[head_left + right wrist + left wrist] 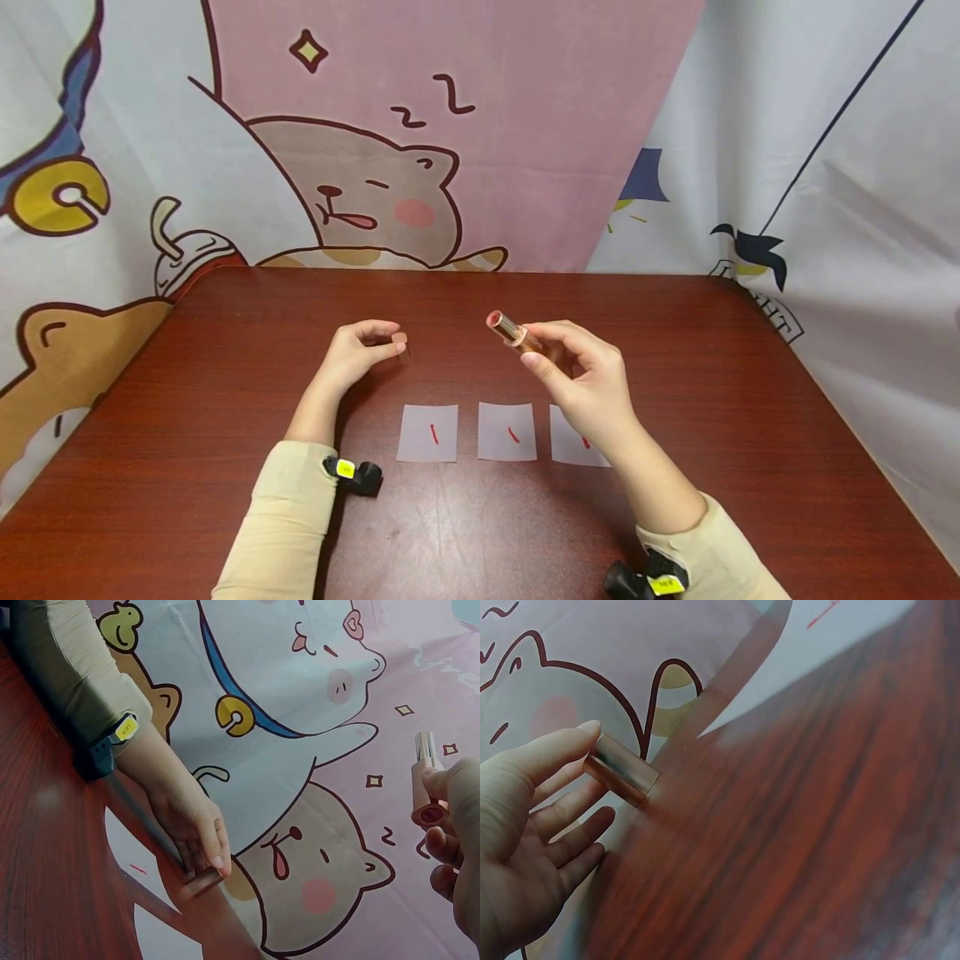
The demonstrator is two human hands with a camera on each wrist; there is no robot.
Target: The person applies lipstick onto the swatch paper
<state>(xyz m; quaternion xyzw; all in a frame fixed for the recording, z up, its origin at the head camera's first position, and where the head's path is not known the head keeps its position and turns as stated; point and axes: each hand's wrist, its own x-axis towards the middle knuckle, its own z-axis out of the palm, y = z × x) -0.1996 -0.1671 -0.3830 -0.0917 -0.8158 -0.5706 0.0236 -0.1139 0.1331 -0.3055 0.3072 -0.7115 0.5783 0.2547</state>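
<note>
My right hand (542, 348) holds an uncapped rose-gold lipstick (510, 330) above the table, pinched between thumb and fingers, red tip pointing up and left. The right wrist view shows the same lipstick (428, 787) with fingertips round its lower end. My left hand (378, 337) rests on the table to the left, its curled fingers pinching the rose-gold lipstick cap (622, 770). The cap (203, 883) lies low against the wood under those fingers. Three white paper squares lie in a row in front of me: left (427, 433), middle (507, 432), and right (570, 446), each with a short red stroke; my right wrist covers part of the right one.
The dark red wooden table (225, 375) has rounded far corners. A cartoon bear curtain (360, 192) hangs right behind it and down both sides. Black wrist cameras with yellow tags sit on my left (352, 473) and right (648, 579) sleeves.
</note>
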